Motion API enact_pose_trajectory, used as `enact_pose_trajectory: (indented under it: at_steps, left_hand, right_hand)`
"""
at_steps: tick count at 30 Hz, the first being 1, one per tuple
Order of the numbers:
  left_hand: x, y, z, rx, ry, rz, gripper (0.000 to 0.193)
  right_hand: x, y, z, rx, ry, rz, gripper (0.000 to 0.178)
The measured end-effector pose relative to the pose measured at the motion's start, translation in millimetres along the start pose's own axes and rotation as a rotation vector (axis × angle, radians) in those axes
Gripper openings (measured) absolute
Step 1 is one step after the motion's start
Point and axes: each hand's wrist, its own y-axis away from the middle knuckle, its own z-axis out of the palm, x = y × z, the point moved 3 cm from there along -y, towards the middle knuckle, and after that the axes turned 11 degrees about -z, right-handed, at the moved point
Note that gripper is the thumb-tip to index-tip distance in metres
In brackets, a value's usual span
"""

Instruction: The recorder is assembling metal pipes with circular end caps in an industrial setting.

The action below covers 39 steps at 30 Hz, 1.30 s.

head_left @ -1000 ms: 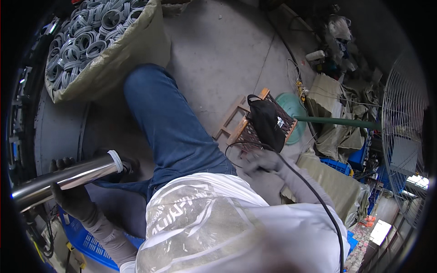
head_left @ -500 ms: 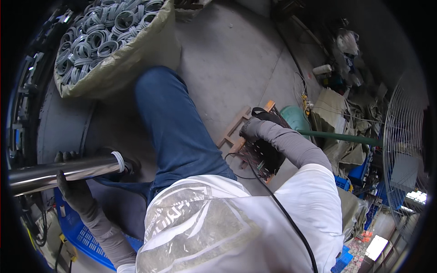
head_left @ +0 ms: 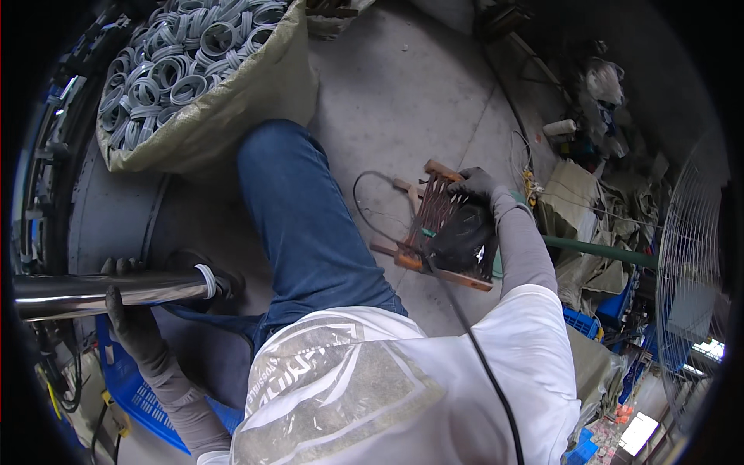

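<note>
My left hand (head_left: 126, 306), in a dark grey glove, is closed round a shiny metal tube (head_left: 93, 296), its fingers showing above and below it. A pale grey ring (head_left: 206, 280) sits around the tube's right end. My right hand (head_left: 474, 184), gloved too, is closed on the far end of what looks like a small wooden folding stool (head_left: 442, 172) with a strung cord seat. Held tilted over the floor, the stool carries a black pad or bag (head_left: 461, 236). A black cable (head_left: 469, 329) passes in front of its near side; the palm is hidden.
A large woven sack (head_left: 287, 85) full of grey coiled rings (head_left: 174, 74) stands at far left. My knee (head_left: 275, 143) is beside it. A blue crate (head_left: 128, 380) lies below my left arm. At right are a green pole (head_left: 604, 252), a wire-guarded fan (head_left: 690, 287) and rumpled sheeting (head_left: 570, 190).
My right hand has moved right and a little farther away, and the stool has turned and tilted with it. My left hand stays on the tube.
</note>
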Motion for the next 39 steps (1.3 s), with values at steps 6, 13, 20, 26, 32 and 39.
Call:
enact_pose_trajectory:
  at_steps: [6, 13, 20, 26, 32, 39]
  left_hand:
    - [-1, 0, -1, -0.013, -0.026, 0.005, 0.060]
    - [-3, -2, 1, 0.013, -0.008, -0.011, 0.060]
    - [-14, -6, 12, -0.005, -0.011, -0.080, 0.062]
    - [-23, -13, 11, -0.062, 0.005, -0.099, 0.065]
    - [-22, -12, 2, -0.033, 0.044, -0.091, 0.064]
    - [-23, -14, -9, -0.012, 0.051, -0.068, 0.065]
  right_hand:
    - [59, 26, -1, 0.236, -0.030, 0.090, 0.072]
    - [150, 82, 15, 0.386, -0.050, 0.255, 0.074]
    - [171, 110, 43, 0.504, 0.021, 0.366, 0.071]
    - [165, 115, 71, 0.595, 0.097, 0.448, 0.069]
    - [170, 126, 77, 0.674, 0.187, 0.525, 0.066]
    - [152, 120, 80, 0.790, 0.308, 0.586, 0.063]
